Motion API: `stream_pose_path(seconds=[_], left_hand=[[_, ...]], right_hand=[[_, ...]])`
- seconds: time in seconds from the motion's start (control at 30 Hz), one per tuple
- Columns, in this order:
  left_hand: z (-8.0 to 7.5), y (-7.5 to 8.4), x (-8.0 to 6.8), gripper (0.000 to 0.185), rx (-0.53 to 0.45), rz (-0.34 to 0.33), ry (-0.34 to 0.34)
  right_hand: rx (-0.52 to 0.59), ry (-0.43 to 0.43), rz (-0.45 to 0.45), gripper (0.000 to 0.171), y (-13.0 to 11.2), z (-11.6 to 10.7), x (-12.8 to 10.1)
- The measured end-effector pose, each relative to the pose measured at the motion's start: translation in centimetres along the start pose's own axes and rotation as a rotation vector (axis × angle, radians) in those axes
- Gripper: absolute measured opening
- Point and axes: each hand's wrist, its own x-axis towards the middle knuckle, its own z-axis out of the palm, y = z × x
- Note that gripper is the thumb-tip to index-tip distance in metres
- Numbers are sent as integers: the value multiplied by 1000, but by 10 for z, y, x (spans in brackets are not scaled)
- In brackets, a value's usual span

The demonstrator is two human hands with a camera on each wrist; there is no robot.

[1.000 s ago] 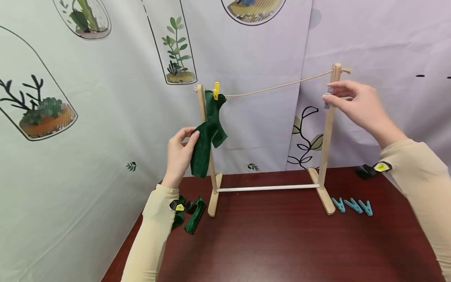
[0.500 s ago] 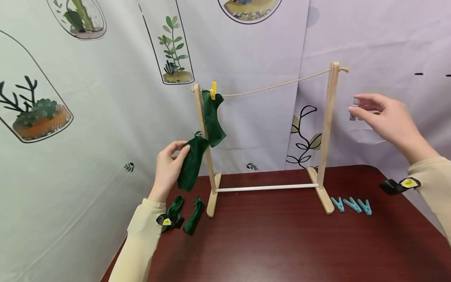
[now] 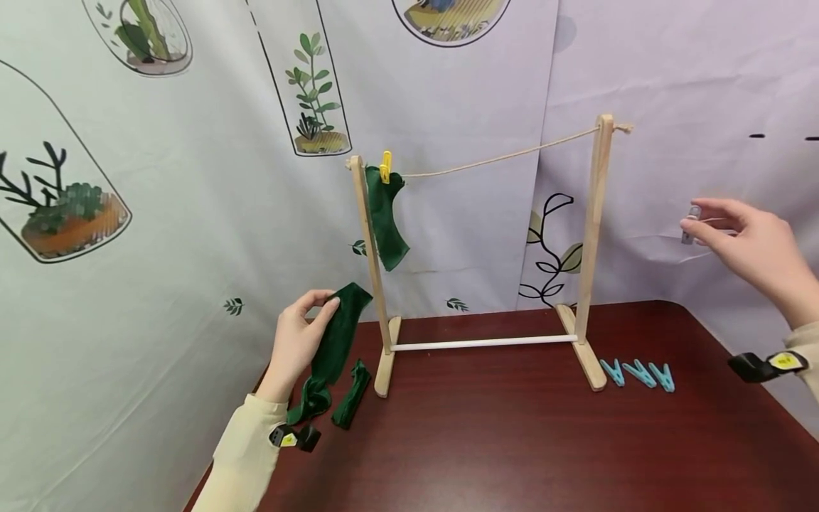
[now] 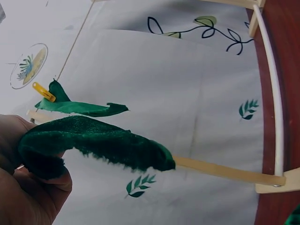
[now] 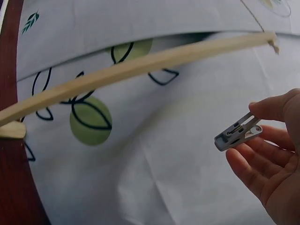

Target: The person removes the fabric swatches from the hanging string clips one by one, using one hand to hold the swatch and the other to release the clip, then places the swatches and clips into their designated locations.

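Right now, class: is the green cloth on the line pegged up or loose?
Pegged up. A yellow peg clamps the green cloth to the string, and it hangs free.

No legible text or labels anywhere.

Lighting even and bright; all views sharp.

Soft frontal light; faint sheen on the worktop (image 3: 512,441), weak shadows only. Head view bows straight lines near its edges. The left hand (image 4: 28,187) sits dark and slightly soft in the left wrist view.
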Motion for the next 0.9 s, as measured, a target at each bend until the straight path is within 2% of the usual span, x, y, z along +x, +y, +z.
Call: stream_pose_path(seconds=[0.5, 0.9], left_hand=[[2, -23, -37, 28, 53, -66, -47], [8, -51, -65, 19, 59, -139, -69]], right_hand=[[-71, -26, 113, 70, 50, 6, -24], [-103, -66, 146, 68, 78, 19, -44]])
